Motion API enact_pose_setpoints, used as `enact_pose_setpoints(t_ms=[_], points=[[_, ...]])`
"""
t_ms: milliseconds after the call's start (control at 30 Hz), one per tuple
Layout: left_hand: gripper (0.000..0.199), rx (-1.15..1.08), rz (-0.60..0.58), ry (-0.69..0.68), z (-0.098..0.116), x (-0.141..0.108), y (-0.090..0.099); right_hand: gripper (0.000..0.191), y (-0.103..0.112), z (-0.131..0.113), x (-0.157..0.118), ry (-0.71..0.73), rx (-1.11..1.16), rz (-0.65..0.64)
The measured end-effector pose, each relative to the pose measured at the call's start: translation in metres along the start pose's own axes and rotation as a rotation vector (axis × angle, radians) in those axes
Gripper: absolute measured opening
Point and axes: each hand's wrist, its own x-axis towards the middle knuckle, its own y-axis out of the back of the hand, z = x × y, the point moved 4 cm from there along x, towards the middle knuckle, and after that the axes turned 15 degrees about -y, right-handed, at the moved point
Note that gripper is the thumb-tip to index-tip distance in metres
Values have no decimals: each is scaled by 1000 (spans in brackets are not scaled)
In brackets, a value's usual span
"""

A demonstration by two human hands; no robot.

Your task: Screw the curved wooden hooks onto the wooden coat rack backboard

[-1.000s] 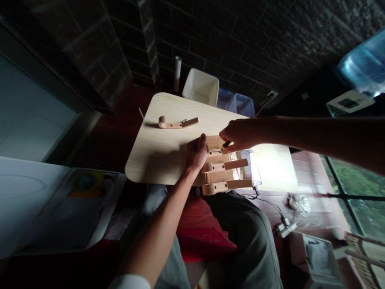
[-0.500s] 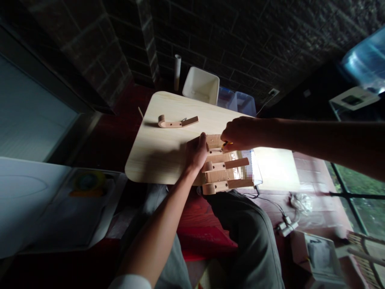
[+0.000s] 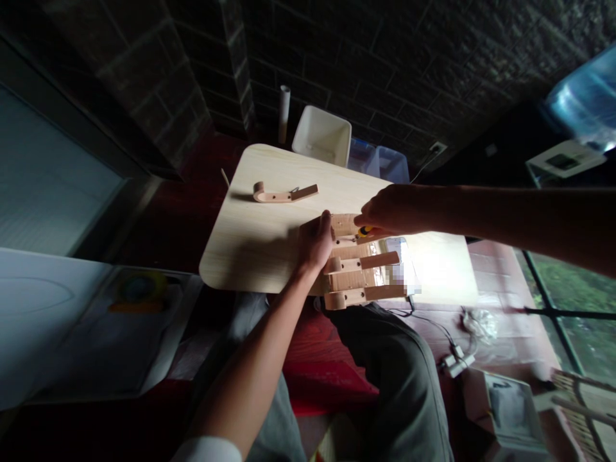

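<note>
A wooden piece (image 3: pixel 342 224) with several hook-like wooden arms across it sits at the table's near edge. My left hand (image 3: pixel 317 245) is closed on its left side, thumb on top. Above its right part, my right hand (image 3: pixel 382 210) is wrapped round a small tool with a yellow and black handle (image 3: pixel 364 231), whose thin shaft points left at the uppermost arm. Two lower arms (image 3: pixel 379 260) stick out to the right. A loose wooden hook (image 3: pixel 279 197) with a small metal part lies further back on the left.
The pale table (image 3: pixel 240 244) has a phone (image 3: pixel 398 251) lying right of the wooden piece. Behind the table stand a cream bin (image 3: pixel 321 138) and clear bluish bins (image 3: pixel 392 165). A power strip (image 3: pixel 459 364) with cables lies at the lower right.
My right hand has turned slightly and its fingers have shifted, so more of the yellow handle shows. My left hand and the wooden piece have hardly moved.
</note>
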Motion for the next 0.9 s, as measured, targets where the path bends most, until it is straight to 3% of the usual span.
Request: enact_pose_setpoints(t_ms=[100, 167, 500, 600, 767, 900], points=[[59, 14, -6, -1, 2, 0, 1, 15, 2, -5, -4, 179, -113, -90], [60, 25, -12, 11, 2, 0, 1, 17, 4, -7, -5, 187, -139, -107], [60, 5, 29, 27, -1, 0, 1, 30, 5, -14, 12, -133, -30, -162], [60, 21, 23, 18, -1, 0, 1, 28, 1, -11, 16, -167, -2, -167], [60, 23, 24, 13, 0, 0, 1, 29, 5, -5, 8, -78, 5, -184], [60, 16, 13, 2, 3, 0, 1, 17, 11, -5, -2, 80, -159, -140]])
